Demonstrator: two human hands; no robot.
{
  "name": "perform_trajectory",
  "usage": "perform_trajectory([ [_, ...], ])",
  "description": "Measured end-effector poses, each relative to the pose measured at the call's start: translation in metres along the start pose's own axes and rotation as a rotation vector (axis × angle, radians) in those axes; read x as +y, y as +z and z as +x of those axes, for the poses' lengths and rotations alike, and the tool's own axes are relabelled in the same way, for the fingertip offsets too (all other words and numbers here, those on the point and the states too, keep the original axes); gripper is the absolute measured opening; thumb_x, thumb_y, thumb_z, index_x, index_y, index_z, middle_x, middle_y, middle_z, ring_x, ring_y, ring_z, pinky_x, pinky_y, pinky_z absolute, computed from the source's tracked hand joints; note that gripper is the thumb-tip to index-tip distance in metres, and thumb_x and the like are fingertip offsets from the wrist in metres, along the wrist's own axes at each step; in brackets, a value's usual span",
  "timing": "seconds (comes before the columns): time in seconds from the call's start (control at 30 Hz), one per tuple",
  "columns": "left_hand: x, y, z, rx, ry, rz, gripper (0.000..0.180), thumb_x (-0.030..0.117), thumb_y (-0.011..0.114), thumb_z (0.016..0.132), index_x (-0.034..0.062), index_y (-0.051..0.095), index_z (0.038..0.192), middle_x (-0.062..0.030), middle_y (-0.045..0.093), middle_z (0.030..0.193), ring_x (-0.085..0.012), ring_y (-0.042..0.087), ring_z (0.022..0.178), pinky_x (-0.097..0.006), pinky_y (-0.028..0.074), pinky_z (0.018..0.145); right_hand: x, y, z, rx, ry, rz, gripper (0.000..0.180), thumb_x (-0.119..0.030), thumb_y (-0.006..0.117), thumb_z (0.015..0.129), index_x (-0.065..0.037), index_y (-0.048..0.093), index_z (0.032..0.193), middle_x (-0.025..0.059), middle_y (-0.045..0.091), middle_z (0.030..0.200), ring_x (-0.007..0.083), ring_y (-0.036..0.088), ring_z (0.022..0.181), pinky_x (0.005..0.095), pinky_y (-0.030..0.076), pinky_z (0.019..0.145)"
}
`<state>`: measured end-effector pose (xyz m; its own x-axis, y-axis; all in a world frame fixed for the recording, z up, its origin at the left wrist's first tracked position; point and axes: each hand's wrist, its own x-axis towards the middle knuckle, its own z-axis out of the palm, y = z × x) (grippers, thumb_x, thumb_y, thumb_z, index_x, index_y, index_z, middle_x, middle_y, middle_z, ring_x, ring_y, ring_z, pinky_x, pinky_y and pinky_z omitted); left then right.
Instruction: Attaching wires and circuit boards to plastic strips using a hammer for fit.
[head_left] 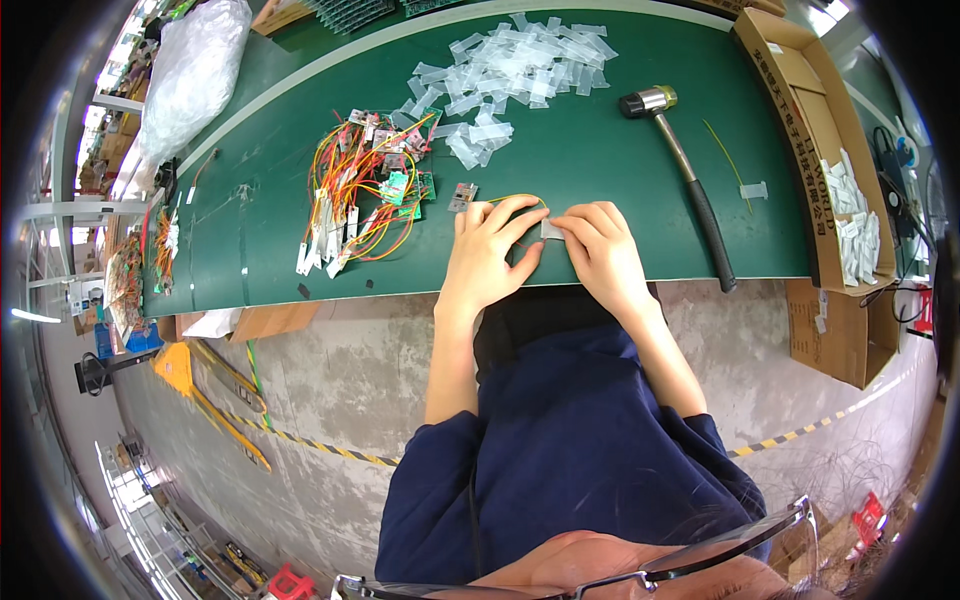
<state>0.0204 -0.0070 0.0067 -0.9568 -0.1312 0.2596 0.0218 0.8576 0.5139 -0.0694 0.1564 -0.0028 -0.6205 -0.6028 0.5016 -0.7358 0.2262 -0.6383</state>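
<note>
a small clear plastic bag (551, 229) lies near the front edge of the green worktable (600, 170), directly before the person. the right hand (603, 250) pinches this bag with its fingertips and presses it to the table. the left hand (490, 255) rests just beside it, fingers bent, touching a thin loop of yellow and red wire (520, 200) that curves around the fingers; how firmly it holds the wire i cannot tell. a small circuit board (462, 197) lies just beyond the left hand. further left is a tangled heap of wired circuit boards with orange and yellow leads (365, 185). behind the hands a pile of empty clear plastic bags (510, 75) is spread. to the right lies a rubber mallet with black handle (690, 180), and an open cardboard box (815, 120) stands at the table's right end.
</note>
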Motion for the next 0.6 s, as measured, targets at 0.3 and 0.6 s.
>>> perform_trajectory([
  [0.3, -0.0010, -0.0006, -0.0010, -0.011, -0.016, -0.018, 0.042, 0.015, 0.072, 0.075, 0.0175, 0.068, 0.117, 0.0064, 0.060, 0.128, -0.0221, 0.049, 0.106, -0.036, 0.035, 0.099, -0.0015, -0.0002, -0.0011, -0.032, -0.038, -0.086, 0.020, -0.003, 0.069, 0.080, -0.004, 0.070, 0.100, 0.0053, 0.063, 0.099, 0.0249, 0.059, 0.093, 0.0374, 0.048, 0.082],
  [0.6, -0.0023, 0.0003, -0.0008, -0.010, -0.017, -0.018, 0.042, 0.015, 0.072, 0.075, 0.0172, 0.068, 0.117, 0.0062, 0.060, 0.127, -0.0224, 0.049, 0.105, -0.036, 0.036, 0.098, 0.0015, 0.0005, -0.0047, -0.008, -0.036, -0.103, 0.021, -0.004, 0.072, 0.078, -0.006, 0.073, 0.099, 0.0036, 0.066, 0.098, 0.0236, 0.059, 0.092, 0.0362, 0.049, 0.083],
])
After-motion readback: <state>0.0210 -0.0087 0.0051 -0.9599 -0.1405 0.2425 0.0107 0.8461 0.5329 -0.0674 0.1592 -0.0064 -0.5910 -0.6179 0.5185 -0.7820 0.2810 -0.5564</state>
